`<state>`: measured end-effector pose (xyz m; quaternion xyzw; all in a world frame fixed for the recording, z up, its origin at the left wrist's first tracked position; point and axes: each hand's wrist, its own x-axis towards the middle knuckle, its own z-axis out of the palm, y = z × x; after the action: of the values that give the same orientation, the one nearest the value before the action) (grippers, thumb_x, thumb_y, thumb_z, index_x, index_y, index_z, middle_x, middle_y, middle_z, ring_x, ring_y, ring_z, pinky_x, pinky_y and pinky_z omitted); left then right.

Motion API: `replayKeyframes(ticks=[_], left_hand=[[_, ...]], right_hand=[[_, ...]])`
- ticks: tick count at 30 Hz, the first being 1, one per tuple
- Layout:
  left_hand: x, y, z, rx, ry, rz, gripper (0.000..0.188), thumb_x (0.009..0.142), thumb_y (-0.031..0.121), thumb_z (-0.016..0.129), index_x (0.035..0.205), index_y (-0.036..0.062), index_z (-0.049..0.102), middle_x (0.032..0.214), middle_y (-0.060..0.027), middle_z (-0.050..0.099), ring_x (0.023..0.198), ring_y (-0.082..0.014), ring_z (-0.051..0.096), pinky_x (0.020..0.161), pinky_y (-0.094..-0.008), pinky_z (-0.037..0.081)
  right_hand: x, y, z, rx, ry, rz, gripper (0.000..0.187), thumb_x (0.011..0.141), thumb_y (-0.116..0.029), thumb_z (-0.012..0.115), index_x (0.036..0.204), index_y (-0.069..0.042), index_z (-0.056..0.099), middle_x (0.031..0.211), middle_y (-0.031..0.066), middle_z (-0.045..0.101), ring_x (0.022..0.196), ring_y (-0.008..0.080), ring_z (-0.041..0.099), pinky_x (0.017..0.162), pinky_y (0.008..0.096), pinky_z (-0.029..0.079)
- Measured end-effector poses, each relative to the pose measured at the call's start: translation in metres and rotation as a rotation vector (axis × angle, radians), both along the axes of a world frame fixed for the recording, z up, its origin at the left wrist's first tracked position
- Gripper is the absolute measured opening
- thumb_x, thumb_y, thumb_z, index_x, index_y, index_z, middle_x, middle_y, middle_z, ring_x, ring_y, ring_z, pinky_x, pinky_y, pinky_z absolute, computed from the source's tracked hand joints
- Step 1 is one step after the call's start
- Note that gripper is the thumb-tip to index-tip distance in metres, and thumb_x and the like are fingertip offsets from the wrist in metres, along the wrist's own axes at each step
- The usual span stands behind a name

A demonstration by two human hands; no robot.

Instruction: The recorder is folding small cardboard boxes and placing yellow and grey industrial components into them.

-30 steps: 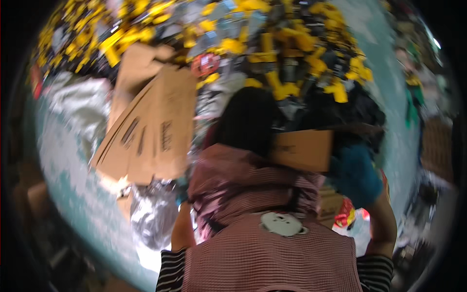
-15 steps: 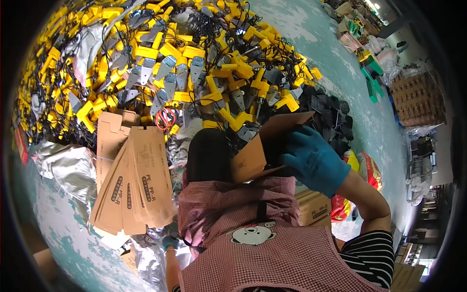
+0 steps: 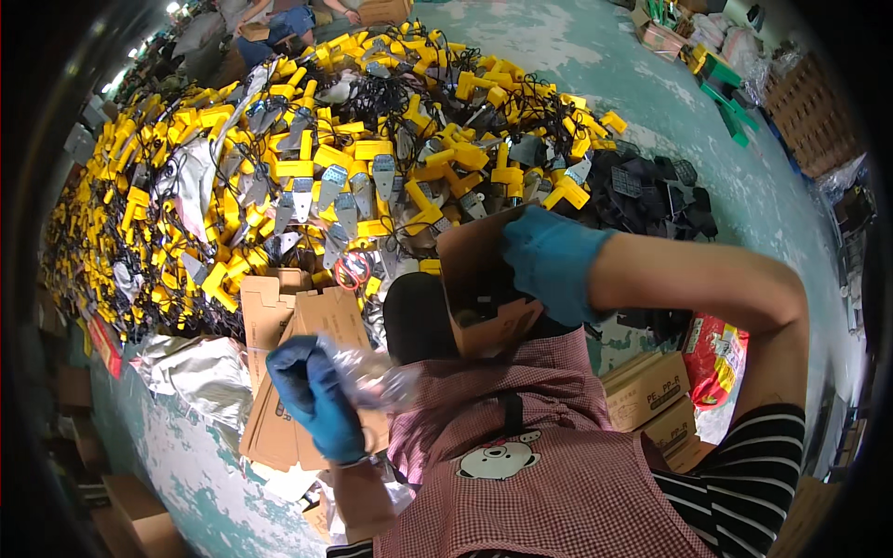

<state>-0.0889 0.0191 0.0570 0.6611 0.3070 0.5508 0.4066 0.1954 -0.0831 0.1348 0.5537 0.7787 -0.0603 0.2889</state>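
An open brown cardboard box (image 3: 503, 327) stands tilted on my lap, with dark contents partly visible inside. My right hand (image 3: 556, 264), in a blue glove, is curled at its upper right rim; its fingertips are partly hidden. My left hand (image 3: 316, 395), also gloved in blue, is closed on a clear plastic bag (image 3: 374, 376). The bag is smeared by motion, and what it contains cannot be made out. Flat folded cartons (image 3: 330, 321) lie just behind and beside my left hand. Red-handled scissors (image 3: 353, 271) rest beyond them, apart from both hands.
A large heap of yellow-handled corded tools (image 3: 372, 149) with grey metal heads spreads ahead. Black plastic stands (image 3: 651, 191) are piled at its right. Closed cartons (image 3: 646, 391) and a red-yellow sack (image 3: 714, 361) sit at my right. Another person (image 3: 288, 23) works beyond the heap.
My left hand has risen from low beside my lap, bringing up the clear plastic bag. My right forearm has swung up, and the box has turned more upright. The view has tilted upward.
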Motion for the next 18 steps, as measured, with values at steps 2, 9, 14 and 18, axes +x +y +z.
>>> replayKeyframes(ticks=[2, 9, 14, 18], left_hand=[[0.045, -0.019, 0.028, 0.111, -0.191, 0.028, 0.01, 0.095, 0.009, 0.059, 0.099, 0.0014, 0.053, 0.096, -0.0081, 0.057, 0.083, -0.0141, 0.052, 0.077, -0.0296, 0.045], [0.11, 0.003, 0.027, 0.869, 0.347, -0.421, 0.03, 0.085, 0.001, 0.066, 0.113, 0.0022, 0.058, 0.091, -0.0128, 0.06, 0.08, -0.0266, 0.058, 0.078, -0.0367, 0.048], [0.106, -0.006, 0.007, 0.69, 0.793, -0.467, 0.042, 0.083, 0.023, 0.073, 0.12, 0.0063, 0.063, 0.092, -0.0092, 0.066, 0.082, -0.03, 0.059, 0.078, -0.0409, 0.044], [0.111, -0.004, 0.012, 0.675, 0.949, -0.532, 0.041, 0.086, 0.022, 0.071, 0.124, 0.01, 0.062, 0.098, -0.011, 0.066, 0.084, -0.0299, 0.06, 0.081, -0.0405, 0.044]], right_hand=[[0.008, -0.02, -0.006, 0.067, 0.12, -0.037, 0.025, 0.07, -0.024, 0.069, 0.092, -0.015, 0.075, 0.106, 0.0046, 0.068, 0.112, 0.0296, 0.058, 0.093, 0.0388, 0.046], [0.014, -0.086, -0.066, 0.67, 0.625, -0.114, 0.037, 0.074, -0.013, 0.071, 0.11, -0.015, 0.066, 0.121, 0.0058, 0.061, 0.118, 0.0275, 0.056, 0.1, 0.0433, 0.044], [0.017, -0.08, -0.082, 0.746, 0.698, -0.135, 0.04, 0.074, -0.014, 0.073, 0.113, -0.014, 0.066, 0.115, 0.0035, 0.064, 0.113, 0.0273, 0.057, 0.093, 0.0423, 0.045], [0.004, -0.072, -0.095, 0.988, 0.895, -0.405, 0.036, 0.072, -0.017, 0.074, 0.107, -0.013, 0.067, 0.109, 0.0045, 0.065, 0.099, 0.0276, 0.06, 0.087, 0.0417, 0.046]])
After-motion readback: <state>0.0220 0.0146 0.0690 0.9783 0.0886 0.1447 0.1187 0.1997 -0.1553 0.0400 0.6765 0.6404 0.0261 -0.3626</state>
